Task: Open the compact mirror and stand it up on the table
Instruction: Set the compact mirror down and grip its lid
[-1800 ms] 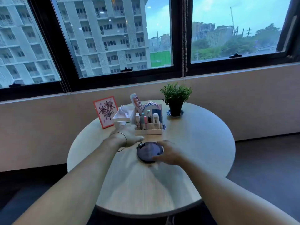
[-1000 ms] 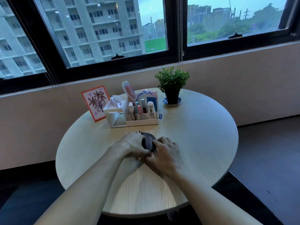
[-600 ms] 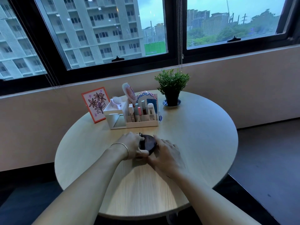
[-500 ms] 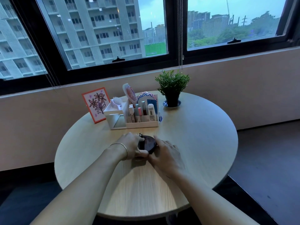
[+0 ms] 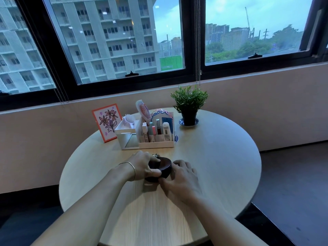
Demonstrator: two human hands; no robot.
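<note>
A dark round compact mirror (image 5: 164, 166) is held just above the round wooden table (image 5: 221, 166), near its middle. My left hand (image 5: 143, 164) grips its left side, thumb on the front edge and fingers over the top. My right hand (image 5: 182, 178) holds its right and front edge with the fingertips. The case looks tilted, with its lid facing up and toward me. Whether the lid has parted from the base is hidden by my fingers. A small metal clasp (image 5: 156, 155) shows at its far edge.
Behind the compact stands a white organiser (image 5: 156, 144) with cosmetics, a comb and a brush. A framed flower picture (image 5: 106, 121) stands at the back left and a potted plant (image 5: 189, 105) at the back right. The wall and windows lie beyond the table.
The compact lay flat under my right hand; both hands closed on it and tilted it up. In the last half second the grip has barely shifted.
</note>
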